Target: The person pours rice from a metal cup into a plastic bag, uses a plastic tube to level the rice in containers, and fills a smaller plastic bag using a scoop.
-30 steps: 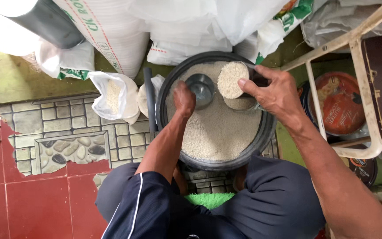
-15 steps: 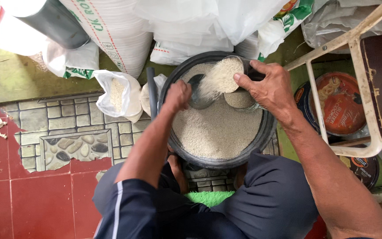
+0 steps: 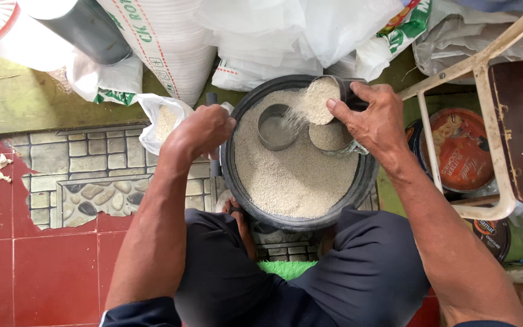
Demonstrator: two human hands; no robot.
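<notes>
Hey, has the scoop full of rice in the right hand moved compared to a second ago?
Yes. The scoop in the right hand has tipped toward the empty tin sitting in the basin, spilling rice into it; earlier it was level.

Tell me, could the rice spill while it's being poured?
Maybe. The right hand tips a full cup toward a small metal cup, so some grains could miss it, though they would likely land in the big black basin. The left hand rests at the basin's rim; a bump might rock it.
</notes>
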